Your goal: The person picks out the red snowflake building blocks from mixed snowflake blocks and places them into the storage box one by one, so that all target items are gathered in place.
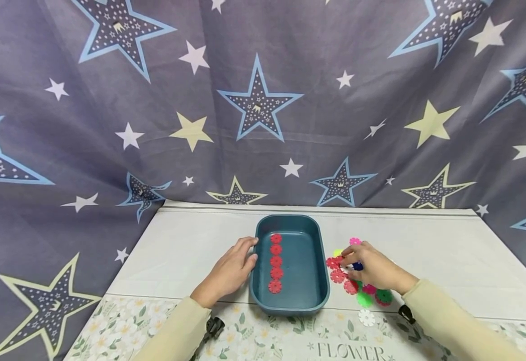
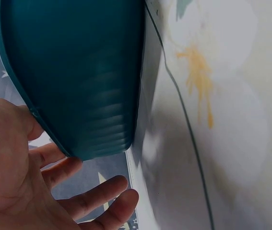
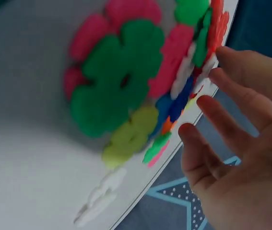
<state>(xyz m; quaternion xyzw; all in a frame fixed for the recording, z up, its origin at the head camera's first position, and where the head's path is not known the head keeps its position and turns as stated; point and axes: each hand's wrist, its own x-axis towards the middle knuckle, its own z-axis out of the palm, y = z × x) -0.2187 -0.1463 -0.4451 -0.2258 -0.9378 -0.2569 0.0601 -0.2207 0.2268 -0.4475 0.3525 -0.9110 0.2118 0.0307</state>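
Five red flower discs (image 1: 276,261) lie in a line inside the blue-green tub (image 1: 305,265), mid-frame. The left hand (image 1: 231,271) loosely touches its edge. Right of centre, the right hand (image 1: 375,265) is over mixed-colour flower discs (image 1: 350,287); whether it pinches any, I can't tell. "FLOWER" (image 1: 350,351) shows bottom right.

Your left hand (image 1: 230,271) touches the left side of the tray (image 1: 303,271), whose row of discs (image 1: 276,260) lies inside on that hand's side, while loose discs (image 1: 350,286) lie beneath and around your right hand (image 1: 373,265), beyond the tray's right side.
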